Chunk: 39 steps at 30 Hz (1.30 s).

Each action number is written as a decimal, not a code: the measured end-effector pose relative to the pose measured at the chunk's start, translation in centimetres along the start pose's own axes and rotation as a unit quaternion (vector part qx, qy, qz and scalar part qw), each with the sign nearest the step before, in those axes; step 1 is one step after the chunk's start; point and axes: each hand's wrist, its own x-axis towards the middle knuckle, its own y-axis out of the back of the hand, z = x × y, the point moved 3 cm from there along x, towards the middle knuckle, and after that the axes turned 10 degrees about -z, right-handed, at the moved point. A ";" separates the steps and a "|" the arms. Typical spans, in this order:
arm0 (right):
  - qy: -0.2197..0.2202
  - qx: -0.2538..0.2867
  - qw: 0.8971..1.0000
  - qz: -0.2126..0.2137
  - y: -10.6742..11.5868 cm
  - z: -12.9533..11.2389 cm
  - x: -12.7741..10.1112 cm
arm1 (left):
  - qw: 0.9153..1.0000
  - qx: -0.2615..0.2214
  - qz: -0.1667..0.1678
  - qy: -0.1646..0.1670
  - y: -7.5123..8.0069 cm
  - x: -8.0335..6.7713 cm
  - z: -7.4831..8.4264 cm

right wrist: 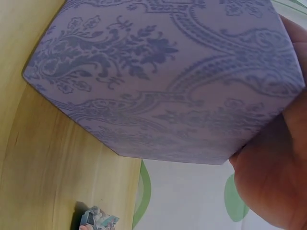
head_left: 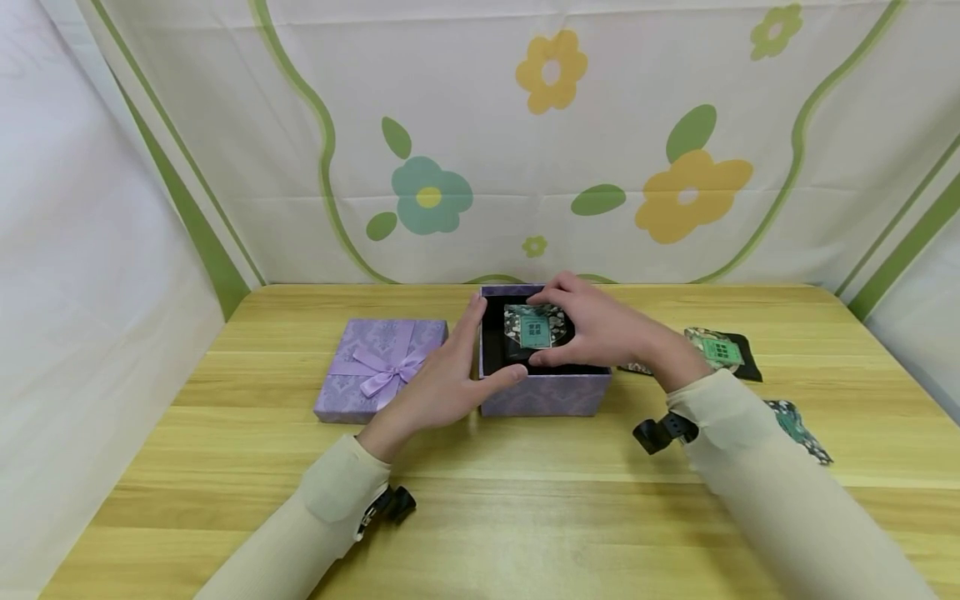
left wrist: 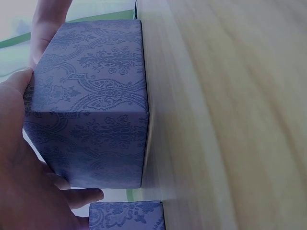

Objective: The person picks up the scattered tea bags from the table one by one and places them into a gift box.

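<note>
A purple patterned box (head_left: pixel 547 397) with a black inside stands uncovered near the back edge of the table. My right hand (head_left: pixel 603 327) reaches in over its right side and holds a small dark packet (head_left: pixel 535 331) with a green label between thumb and fingers, within the box opening. Along the box's left wall lies my left hand (head_left: pixel 442 375), fingers straight and thumb stretched over the front rim. The left wrist view shows that hand (left wrist: pixel 21 163) at the box's corner. The right wrist view has the packet hidden behind the box wall (right wrist: pixel 158 86).
The matching lid (head_left: pixel 352 350) with a lilac ribbon bow (head_left: pixel 390 371) lies to the left of the box. On the right are a packet with a green label (head_left: pixel 723 350), another packet (head_left: pixel 798 429) partly under my sleeve, and a packet edge (head_left: pixel 636 367) beside the box.
</note>
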 end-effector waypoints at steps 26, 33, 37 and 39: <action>-0.007 -0.145 0.989 0.016 -1.2 -0.9 0.8 | 1.000 -0.004 -0.002 -0.003 0.0 0.0 0.1; -0.004 -0.147 0.989 0.018 -1.2 -0.8 0.8 | 1.000 -0.006 -0.004 -0.004 0.0 0.0 0.2; 0.000 -0.126 0.992 0.020 -1.2 -0.6 0.8 | 1.000 -0.005 -0.005 -0.007 0.0 -0.1 0.1; 0.005 -0.097 0.995 0.022 -1.1 -0.5 0.6 | 1.000 -0.004 -0.005 -0.007 0.0 -0.1 0.0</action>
